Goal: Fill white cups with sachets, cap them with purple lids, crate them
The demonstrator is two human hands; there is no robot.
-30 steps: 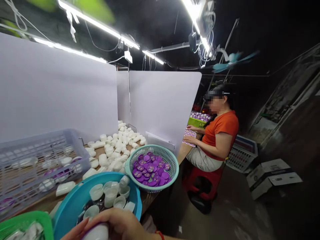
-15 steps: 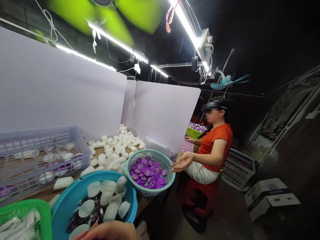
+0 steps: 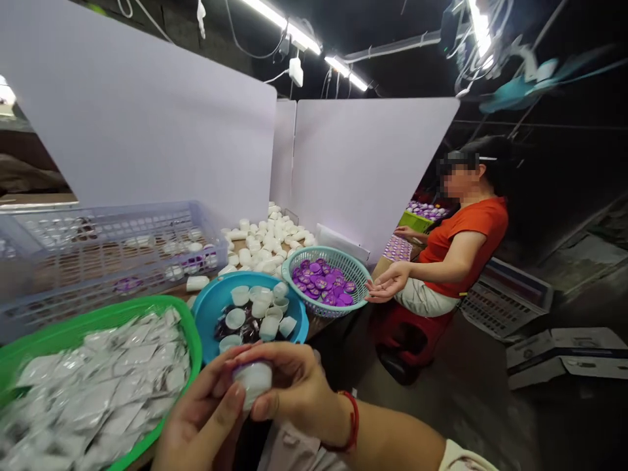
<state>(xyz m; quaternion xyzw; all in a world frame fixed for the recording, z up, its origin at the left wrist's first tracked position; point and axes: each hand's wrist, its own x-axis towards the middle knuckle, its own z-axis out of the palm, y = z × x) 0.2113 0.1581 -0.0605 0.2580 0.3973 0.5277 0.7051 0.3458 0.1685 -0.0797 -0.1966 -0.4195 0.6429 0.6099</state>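
Note:
In front of my body, a small white plastic cup (image 3: 256, 383) with a purple rim along its top is held between both hands. My left hand (image 3: 203, 412) grips it from the left, thumb against its side. Around its right side my right hand (image 3: 301, 386) is closed, with fingers over the top and thumb low on the cup; a red cord circles that wrist. Just beyond stands a blue basin (image 3: 206, 297) with white cups and dark packets. Behind it is a pale teal basket (image 3: 360, 271) of purple round lids.
A green basket (image 3: 193, 327) of white sachets stands at the left. Behind it is a lilac crate (image 3: 216, 252). White cups (image 3: 267, 239) are heaped at the back before white partitions (image 3: 363, 163). A seated person in orange (image 3: 466, 239) reaches a hand toward the teal basket.
My view has turned left and down. Both my hands are now visible together on the cup; earlier only part of one hand showed at the basin's near edge.

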